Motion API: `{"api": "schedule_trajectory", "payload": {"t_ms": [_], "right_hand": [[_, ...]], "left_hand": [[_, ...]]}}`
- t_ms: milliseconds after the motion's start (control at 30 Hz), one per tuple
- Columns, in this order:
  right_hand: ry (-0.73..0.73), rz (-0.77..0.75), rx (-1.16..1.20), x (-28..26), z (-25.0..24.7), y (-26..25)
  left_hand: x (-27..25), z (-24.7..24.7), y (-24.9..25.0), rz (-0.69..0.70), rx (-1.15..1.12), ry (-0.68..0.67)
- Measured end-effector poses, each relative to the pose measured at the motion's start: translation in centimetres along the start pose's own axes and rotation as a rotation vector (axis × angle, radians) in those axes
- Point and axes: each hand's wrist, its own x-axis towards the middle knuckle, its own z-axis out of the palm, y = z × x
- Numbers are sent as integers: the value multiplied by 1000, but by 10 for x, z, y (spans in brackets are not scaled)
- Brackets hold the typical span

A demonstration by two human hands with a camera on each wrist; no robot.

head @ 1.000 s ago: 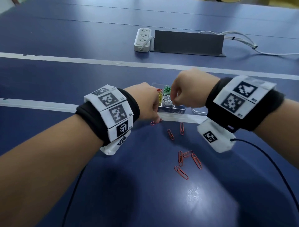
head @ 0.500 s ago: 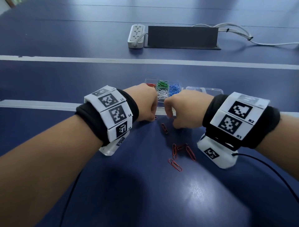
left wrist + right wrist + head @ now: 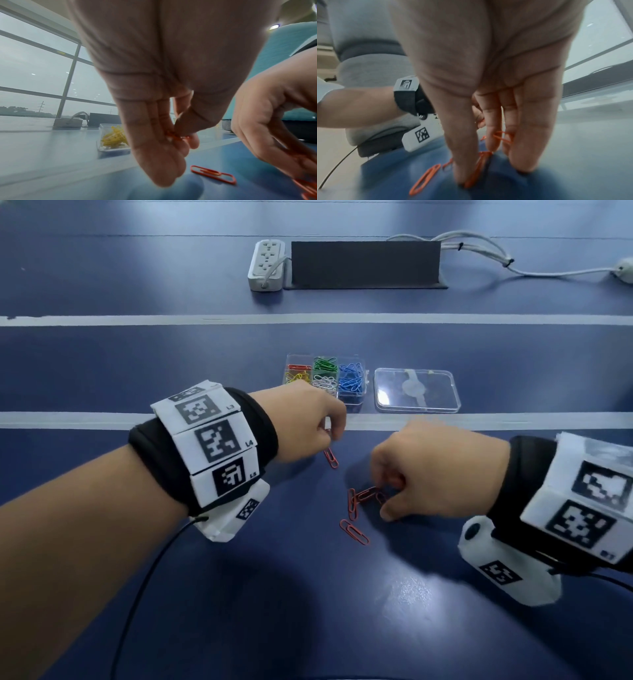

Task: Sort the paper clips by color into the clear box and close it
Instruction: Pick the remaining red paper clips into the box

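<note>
Near the middle of the blue worktop (image 3: 171, 354) we see the clear box (image 3: 352, 402), open, with its separate lid (image 3: 417, 390) lying flat just beside it toward the right edge. We count five colours of sorted clips inside: red (image 3: 299, 367), green (image 3: 324, 363), blue (image 3: 350, 380), yellow (image 3: 297, 377) and white (image 3: 323, 381).

Closer to the near edge, our left hand (image 3: 301, 422) pinches orange-red clips (image 3: 175, 136) between thumb and fingers; how many we cannot tell. One loose clip (image 3: 331, 457) lies on the worktop just below it.

Our right hand (image 3: 435, 470) has its fingertips down on the worktop, thumb and fingers closed around a clip (image 3: 365, 494) at the edge of a small cluster. From the head view we count two more loose clips there, one upright (image 3: 351, 503) and one slanted (image 3: 354, 532) nearer the near edge; further ones under the fingers are too hidden to count.

Toward the far edge sit one white power strip (image 3: 267, 264) and one dark upright panel (image 3: 364, 262), with white cables (image 3: 479, 248) running off to the right.
</note>
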Motion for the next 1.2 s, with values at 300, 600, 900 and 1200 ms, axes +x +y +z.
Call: {"api": "schedule_trajectory", "payload": {"t_ms": [300,600,900,1200], "right_hand": [[99,-70,-12,-2,1,0],[64,-198,-7,5,5,-13],[46,-135,-76,3,2,-13],[22,-107,17,-11,7,-19]], "left_hand": [[5,10,3,74,85,-38],[6,11,7,167,193,-83],[-11,8,5,132,93,-20],[-19,12,12,60,-43,-113]]}}
